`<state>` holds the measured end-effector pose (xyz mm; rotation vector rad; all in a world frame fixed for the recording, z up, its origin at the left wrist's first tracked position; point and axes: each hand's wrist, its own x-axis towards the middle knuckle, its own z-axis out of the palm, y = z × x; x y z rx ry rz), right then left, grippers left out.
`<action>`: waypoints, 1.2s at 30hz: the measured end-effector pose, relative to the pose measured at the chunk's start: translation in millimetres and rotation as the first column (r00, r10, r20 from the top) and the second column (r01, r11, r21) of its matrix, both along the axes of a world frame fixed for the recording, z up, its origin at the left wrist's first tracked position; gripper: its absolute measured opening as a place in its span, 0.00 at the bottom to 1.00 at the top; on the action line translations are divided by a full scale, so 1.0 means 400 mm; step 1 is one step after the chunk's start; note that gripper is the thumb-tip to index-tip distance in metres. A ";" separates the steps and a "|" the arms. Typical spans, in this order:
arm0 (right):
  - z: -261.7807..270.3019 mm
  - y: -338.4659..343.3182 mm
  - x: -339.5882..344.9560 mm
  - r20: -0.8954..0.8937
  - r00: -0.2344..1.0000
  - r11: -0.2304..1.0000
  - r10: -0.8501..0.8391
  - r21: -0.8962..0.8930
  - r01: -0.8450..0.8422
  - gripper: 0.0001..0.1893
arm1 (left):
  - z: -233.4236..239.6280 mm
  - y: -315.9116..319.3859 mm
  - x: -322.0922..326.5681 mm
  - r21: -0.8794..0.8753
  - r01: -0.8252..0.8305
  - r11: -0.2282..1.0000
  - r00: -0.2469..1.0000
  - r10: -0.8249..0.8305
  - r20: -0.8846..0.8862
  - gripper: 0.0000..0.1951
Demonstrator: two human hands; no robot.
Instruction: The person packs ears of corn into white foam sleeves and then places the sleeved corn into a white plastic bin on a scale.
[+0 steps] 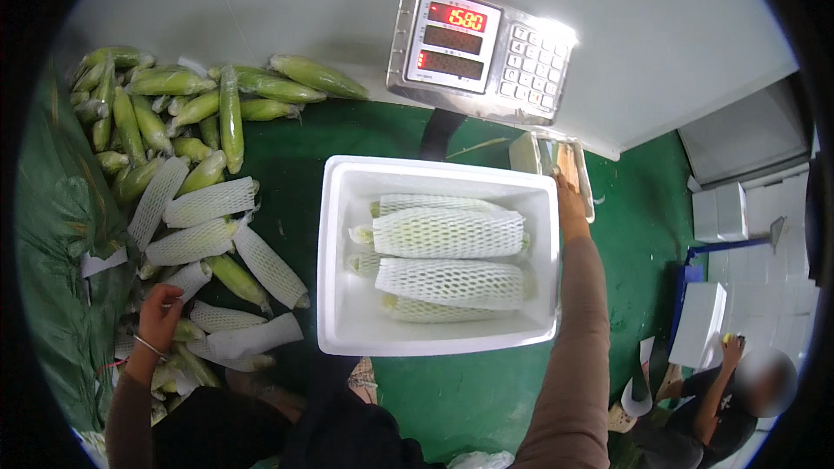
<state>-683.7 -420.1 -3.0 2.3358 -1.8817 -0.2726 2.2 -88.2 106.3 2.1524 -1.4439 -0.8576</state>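
A white foam box [440, 346] stands before me, with several ears of corn in white foam-net sleeves [449, 232] lying in it. My left hand [161, 312] is at the corn pile on the left, its fingers bent beside a netted ear [194, 279]; whether it touches that ear I cannot tell. My right hand [571, 198] reaches past the box's right edge into a small open container [521, 153] holding flat pieces. The fingertips are partly hidden there, so a grip cannot be made out. Behind the box, a weighing scale's display unit [482, 52] is lit.
Film-wrapped ears of corn [172, 83] are heaped against the wall. A green woven sack [65, 247] lies at the far left. At the lower right a person [697, 404] works near white foam boxes [698, 326]; a blue frame [684, 286] stands close by.
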 end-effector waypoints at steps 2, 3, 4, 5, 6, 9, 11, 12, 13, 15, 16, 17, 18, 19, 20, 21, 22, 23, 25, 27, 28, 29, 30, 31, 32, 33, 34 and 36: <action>0.011 -0.009 -0.002 -0.005 1.000 0.997 0.009 0.078 -0.008 0.11 | 0.013 0.028 0.036 0.041 -0.023 0.999 1.000 0.023 -0.004 0.08; 0.033 -0.010 0.002 -0.027 0.999 0.988 -0.032 0.150 0.035 0.11 | 0.013 0.037 0.049 0.061 -0.029 0.998 1.000 0.030 -0.009 0.08; 0.027 -0.006 -0.003 0.080 0.996 0.999 -0.037 0.039 0.034 0.07 | 0.015 0.040 0.051 0.081 -0.053 0.995 0.998 0.055 -0.023 0.08; 0.033 -0.006 -0.003 0.119 0.990 0.996 -0.072 0.058 0.065 0.08 | 0.004 0.041 0.050 0.047 -0.037 0.998 0.998 0.039 -0.039 0.08; 0.047 -0.005 0.007 0.160 0.981 0.992 -0.108 0.079 0.097 0.09 | -0.015 0.042 0.048 0.013 -0.020 1.000 0.998 0.021 -0.051 0.08; 0.075 0.012 -0.082 0.206 0.942 0.964 -0.265 0.090 0.252 0.13 | -0.019 -0.002 -0.033 0.005 0.106 0.994 0.989 -0.104 -0.105 0.08; 0.153 0.037 -0.071 0.422 0.879 0.929 -0.224 -0.181 0.323 0.12 | 0.030 -0.027 -0.102 0.121 0.185 0.975 0.981 -0.177 -0.077 0.09; 0.254 0.093 0.073 0.636 0.771 0.877 0.021 -0.382 0.292 0.11 | 0.069 0.001 -0.090 0.134 0.143 0.981 0.988 -0.134 -0.071 0.09; 0.345 0.157 0.185 0.459 0.829 0.722 0.319 -0.685 0.101 0.10 | 0.103 0.033 -0.081 0.124 0.094 0.988 0.994 -0.086 -0.069 0.09; 0.364 0.317 0.314 0.573 0.669 0.817 0.474 -0.569 -0.091 0.09 | 0.101 0.054 -0.069 0.133 0.066 0.989 0.991 -0.050 -0.122 0.08; 0.386 0.410 0.369 0.325 0.739 0.762 0.590 -0.526 -0.377 0.10 | 0.099 0.043 -0.083 0.154 0.062 0.986 0.987 -0.038 -0.154 0.08; 0.378 0.467 0.391 0.309 0.675 0.740 0.670 -0.339 -0.580 0.17 | 0.102 0.031 -0.102 0.166 0.075 0.983 0.981 -0.043 -0.187 0.08; 0.401 0.508 0.419 0.377 0.720 0.809 0.582 -0.183 -0.558 0.24 | 0.108 0.033 -0.100 0.214 0.137 0.967 0.989 -0.123 -0.081 0.08; 0.424 0.536 0.418 0.410 0.737 0.842 0.537 -0.209 -0.497 0.25 | 0.102 0.059 -0.102 0.113 0.159 0.981 0.983 -0.147 -0.107 0.09; 0.443 0.563 0.413 0.446 0.746 0.869 0.495 -0.234 -0.437 0.27 | 0.113 0.073 -0.084 0.107 0.167 0.980 0.986 -0.164 -0.033 0.09; 0.458 0.581 0.401 0.483 0.750 0.892 0.453 -0.234 -0.388 0.29 | 0.120 0.103 -0.082 0.118 0.164 0.979 0.985 -0.168 0.026 0.09; 0.433 0.606 0.395 0.495 0.751 0.896 0.437 -0.168 -0.411 0.27 | 0.129 0.109 -0.089 0.171 0.132 0.976 0.991 -0.128 -0.036 0.10; 0.391 0.623 0.394 0.506 0.750 0.893 0.426 -0.103 -0.438 0.26 | 0.133 0.100 -0.093 0.226 0.096 0.969 0.993 -0.077 -0.095 0.10; 0.348 0.629 0.409 0.485 0.780 0.894 0.395 -0.009 -0.448 0.22 | 0.121 0.109 -0.054 0.175 0.050 0.983 0.990 -0.026 -0.136 0.10; 0.324 0.599 0.413 0.388 0.848 0.892 0.361 0.122 -0.436 0.18 | 0.109 0.125 -0.007 0.128 0.094 0.987 0.993 -0.084 -0.079 0.11; 0.300 0.601 0.412 0.424 0.819 0.884 0.387 0.082 -0.460 0.14 | 0.133 0.146 0.023 0.163 0.168 0.972 0.983 -0.177 0.041 0.12; 0.322 0.619 0.412 0.473 0.802 0.878 0.365 0.112 -0.466 0.12 | 0.138 0.177 0.060 0.180 0.149 0.972 0.989 -0.150 -0.004 0.13; 0.310 0.659 0.372 0.472 0.805 0.897 0.359 0.063 -0.438 0.13 | 0.161 0.210 0.099 0.164 0.122 0.979 0.991 -0.129 0.028 0.13; 0.327 0.708 0.335 0.451 0.820 0.907 0.352 0.053 -0.419 0.15 | 0.209 0.242 0.132 0.207 0.029 0.978 0.994 -0.050 0.098 0.12; 0.320 0.766 0.269 0.412 0.864 0.936 0.289 0.066 -0.345 0.16 | 0.241 0.307 0.205 0.140 -0.079 0.987 0.984 0.055 0.170 0.12; 0.302 0.830 0.198 0.344 0.920 0.950 0.190 0.173 -0.261 0.18 | 0.271 0.413 0.275 0.086 -0.193 0.977 0.954 0.166 0.251 0.11; 0.277 0.895 0.119 0.367 0.914 0.959 0.172 0.151 -0.241 0.19 | 0.315 0.509 0.346 0.029 -0.294 0.955 0.899 0.266 0.349 0.11; 0.317 0.997 0.066 0.305 0.952 0.965 0.034 0.237 -0.110 0.20 | 0.371 0.762 0.425 -0.045 -0.521 0.852 0.761 0.488 0.429 0.10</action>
